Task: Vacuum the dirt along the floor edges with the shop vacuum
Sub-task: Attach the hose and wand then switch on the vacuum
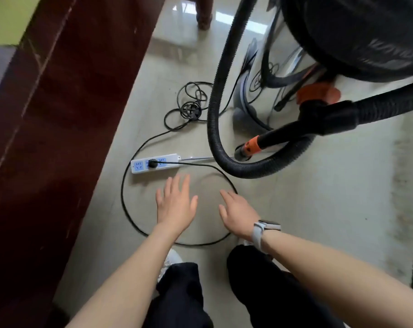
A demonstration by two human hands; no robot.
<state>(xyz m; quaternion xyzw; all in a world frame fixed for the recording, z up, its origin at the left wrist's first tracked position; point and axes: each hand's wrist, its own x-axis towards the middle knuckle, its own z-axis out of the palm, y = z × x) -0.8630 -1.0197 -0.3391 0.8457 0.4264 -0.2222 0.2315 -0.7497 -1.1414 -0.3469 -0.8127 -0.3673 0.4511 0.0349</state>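
hands: left hand (176,204) and right hand (238,213) spread flat, nothing held | vacuum (347,31) ahead-right of right hand, hose (215,110) looped beyond fingertips | risk: cord (127,209) ringing both hands could be snagged, plug (151,163) pulled from strip (155,163)

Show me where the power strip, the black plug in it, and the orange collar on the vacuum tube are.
power strip (139,167): head view, left blue socket.
black plug (152,163): head view, plug body.
orange collar (253,146): head view, its middle.
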